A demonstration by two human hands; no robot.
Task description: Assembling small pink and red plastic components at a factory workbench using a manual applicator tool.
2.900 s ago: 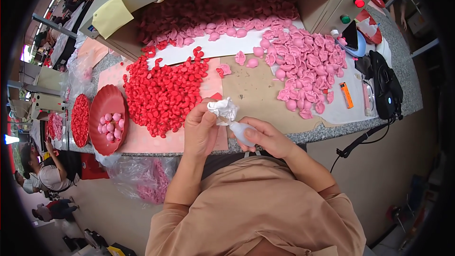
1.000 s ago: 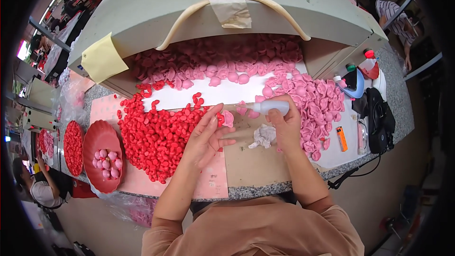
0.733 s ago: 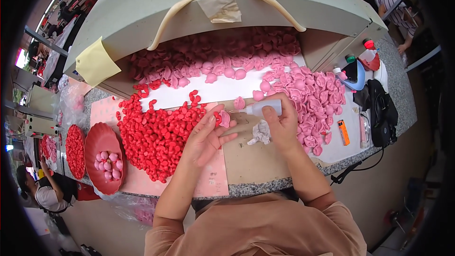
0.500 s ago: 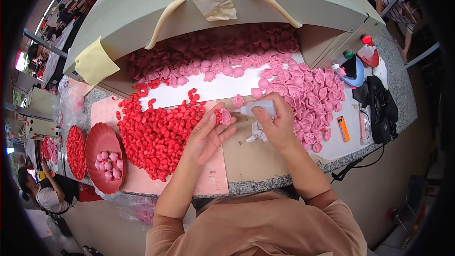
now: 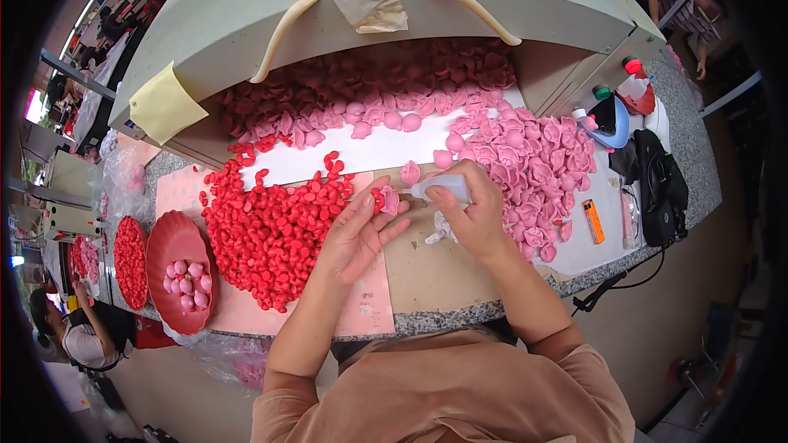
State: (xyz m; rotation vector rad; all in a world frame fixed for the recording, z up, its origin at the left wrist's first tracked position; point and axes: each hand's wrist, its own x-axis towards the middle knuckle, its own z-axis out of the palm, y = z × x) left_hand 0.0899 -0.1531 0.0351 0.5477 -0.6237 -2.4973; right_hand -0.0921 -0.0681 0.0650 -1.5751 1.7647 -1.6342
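- Above the front half of the tabletop, near its middle, your left hand pinches a small red piece between thumb and forefinger, the other fingers loosely spread.
- Right against that red piece, on its right side, sits a pink petal cup.
- Your right hand grasps a pale, see-through bottle, fingers curled around it and thumb on top. Its tip points left toward the petal cup; you cannot tell from here whether they touch.
- Below the bottle, partly behind your right hand, a crumpled white tissue lies on the brown paper.
- Just beyond your fingers lies a loose pink cup.
- To your left, a heap of red pieces covers much of the pink paper; nearer the tabletop's left end, a red dish holds pink balls.
- To your right lies a pile of pink cups, then an orange lighter and a black bag toward the tabletop's right end.
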